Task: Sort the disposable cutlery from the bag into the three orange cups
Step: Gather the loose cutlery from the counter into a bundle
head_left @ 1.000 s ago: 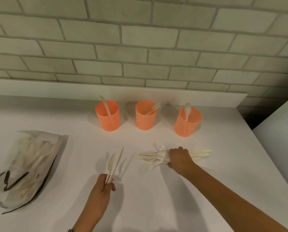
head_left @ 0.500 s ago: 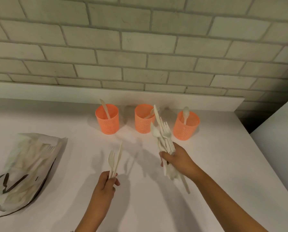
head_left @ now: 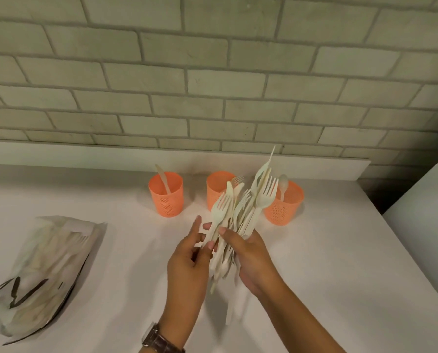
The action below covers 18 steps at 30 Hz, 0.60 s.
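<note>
A wall of pale grey-green rectangular bricks [head_left: 213, 85] with rough mortar lines backs the scene. Below it runs the smooth, matte white countertop [head_left: 111, 314], which carries everything. At its left lies the crumpled translucent plastic bag [head_left: 39, 271] with dark markings, slumped on its side. Faint fork shapes show through its film, so more cutlery seems to wait inside.

The right hand [head_left: 253, 258] wraps its curled fingers and thumb round the handles of a bundle of cream-coloured disposable plastic cutlery [head_left: 241, 215]. It holds the bundle above the counter, just in front of the cups, heads fanned upward, probably so that each type can be read and drawn out. The left hand [head_left: 187, 266] pinches the handle of the outermost fork [head_left: 221, 210] between thumb and fingers, the forefinger lying straighter beside it. This looks like the start of separating one piece.

Three orange plastic cups stand in a row near the wall, tapered and perforated low on their sides. The left cup [head_left: 165, 200] holds a knife [head_left: 163, 178], the middle cup [head_left: 214, 192] a fork [head_left: 237, 179], and the right cup [head_left: 285, 210] a spoon [head_left: 283, 183]. Each piece likely marks its cup's category. The cutlery is thin, stiff and smooth.

A brown-strapped wristwatch [head_left: 159, 338] circles the left wrist.
</note>
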Available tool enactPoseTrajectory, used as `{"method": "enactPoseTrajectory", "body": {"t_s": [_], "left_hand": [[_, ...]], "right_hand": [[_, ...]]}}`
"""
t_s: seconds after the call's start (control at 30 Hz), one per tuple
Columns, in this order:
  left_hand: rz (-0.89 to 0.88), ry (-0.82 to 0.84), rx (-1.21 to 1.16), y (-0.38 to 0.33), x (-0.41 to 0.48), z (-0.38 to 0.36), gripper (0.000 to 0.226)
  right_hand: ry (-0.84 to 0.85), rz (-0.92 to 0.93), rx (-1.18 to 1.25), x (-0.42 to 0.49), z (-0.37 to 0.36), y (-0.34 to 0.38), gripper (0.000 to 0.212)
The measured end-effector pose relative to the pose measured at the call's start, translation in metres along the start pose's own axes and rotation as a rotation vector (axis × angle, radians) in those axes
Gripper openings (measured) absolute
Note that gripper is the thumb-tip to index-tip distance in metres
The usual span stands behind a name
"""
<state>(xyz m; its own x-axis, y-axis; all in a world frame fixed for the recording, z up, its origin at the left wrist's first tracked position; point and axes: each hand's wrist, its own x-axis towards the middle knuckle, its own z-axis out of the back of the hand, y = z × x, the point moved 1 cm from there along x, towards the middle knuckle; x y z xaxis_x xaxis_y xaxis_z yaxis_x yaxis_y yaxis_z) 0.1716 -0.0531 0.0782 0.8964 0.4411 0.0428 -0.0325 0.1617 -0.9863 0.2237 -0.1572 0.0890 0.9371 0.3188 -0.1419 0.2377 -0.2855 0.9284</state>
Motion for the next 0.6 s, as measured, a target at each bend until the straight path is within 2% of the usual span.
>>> {"method": "enactPoseTrajectory", "body": {"t_s": [0.1,0.27,0.33,0.43,0.5,0.6], "left_hand": [[0.015,-0.019,0.011,-0.002,0.004,0.005,0.062],[-0.014,0.133,-0.055,-0.014,0.006,0.010,0.031],[0.111,0.109,-0.219,-0.010,0.004,0.012,0.023],[0.404,0.046,-0.550,0.008,0.001,0.011,0.037],[0.567,0.063,-0.749,0.013,-0.003,0.002,0.041],[0.714,0.046,-1.034,0.002,-0.006,-0.012,0.037]], "right_hand": [[-0.077,0.011,-0.027,0.000,-0.003,-0.003,0.019],[-0.223,-0.012,0.112,0.003,-0.007,0.010,0.010],[-0.234,0.003,0.140,0.006,-0.007,0.022,0.012],[-0.203,0.047,0.201,0.010,-0.010,0.038,0.007],[-0.166,0.084,0.232,0.012,-0.013,0.045,0.007],[-0.159,0.127,0.231,0.013,-0.019,0.047,0.006]]}}
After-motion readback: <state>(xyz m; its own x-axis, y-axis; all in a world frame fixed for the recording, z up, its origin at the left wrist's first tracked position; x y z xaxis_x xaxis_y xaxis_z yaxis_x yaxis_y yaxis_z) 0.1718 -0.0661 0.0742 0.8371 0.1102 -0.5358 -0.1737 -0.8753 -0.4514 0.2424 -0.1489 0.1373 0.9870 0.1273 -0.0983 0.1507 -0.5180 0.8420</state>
